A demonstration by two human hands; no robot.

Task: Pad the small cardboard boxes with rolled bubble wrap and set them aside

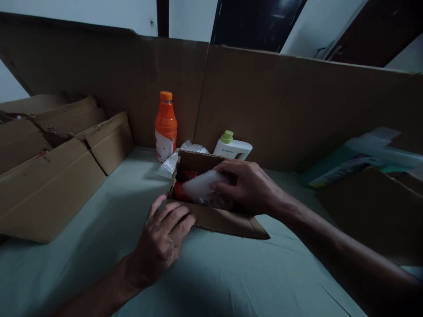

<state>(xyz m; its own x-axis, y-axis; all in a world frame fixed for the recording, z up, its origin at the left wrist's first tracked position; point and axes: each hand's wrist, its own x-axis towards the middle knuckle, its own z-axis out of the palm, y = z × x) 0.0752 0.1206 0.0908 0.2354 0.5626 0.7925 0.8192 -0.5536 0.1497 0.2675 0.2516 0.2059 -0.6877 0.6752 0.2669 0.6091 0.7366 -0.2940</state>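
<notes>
Green sheet: our left hand, fingers apart, braces the cardboard box; right hand clamps a plastic-wrapped bundle inside. We judge seating needs gentle pressure.

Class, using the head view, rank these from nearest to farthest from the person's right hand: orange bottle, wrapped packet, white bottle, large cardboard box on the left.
1. Wrapped packet, gripped by the right hand.
2. White bottle, just behind it.
3. Orange bottle, back left.
4. Large cardboard box, far left.
</notes>
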